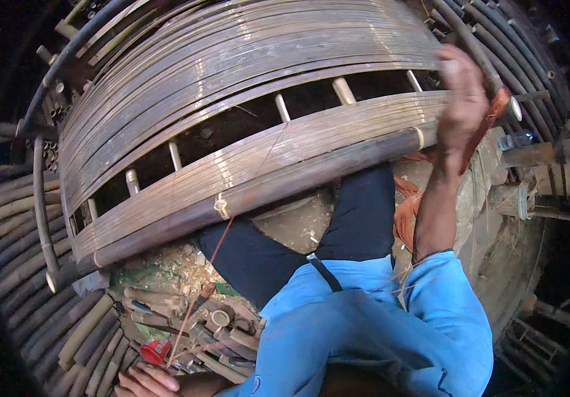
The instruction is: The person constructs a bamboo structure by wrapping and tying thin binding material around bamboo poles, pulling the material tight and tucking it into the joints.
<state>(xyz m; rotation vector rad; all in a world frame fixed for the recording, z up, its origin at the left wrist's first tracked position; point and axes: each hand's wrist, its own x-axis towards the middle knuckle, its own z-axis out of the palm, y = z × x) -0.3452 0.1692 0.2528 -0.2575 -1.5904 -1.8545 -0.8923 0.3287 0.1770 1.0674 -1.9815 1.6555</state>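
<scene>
A bamboo slat panel (212, 56) on a bamboo frame spans the upper middle. Its front band of slats (258, 142) lies along a thick dark bamboo pole (325, 167), bound with pale ties. A thin red string (217, 248) runs taut from that front band down to my left hand (147, 382) at the lower left edge, where the fingers curl on it. My right hand (462, 99) is raised at the panel's right end, by the end of a side pole. Motion smears its fingers, so their grip is unclear.
Bamboo poles lie stacked at left (23, 264) and upper right. Bamboo offcuts (232, 331), a wooden-handled tool (205, 292) and a red object (156, 351) lie lower left. Orange material (405, 215) is beside my leg; a plastic bottle (517, 139) lies at right.
</scene>
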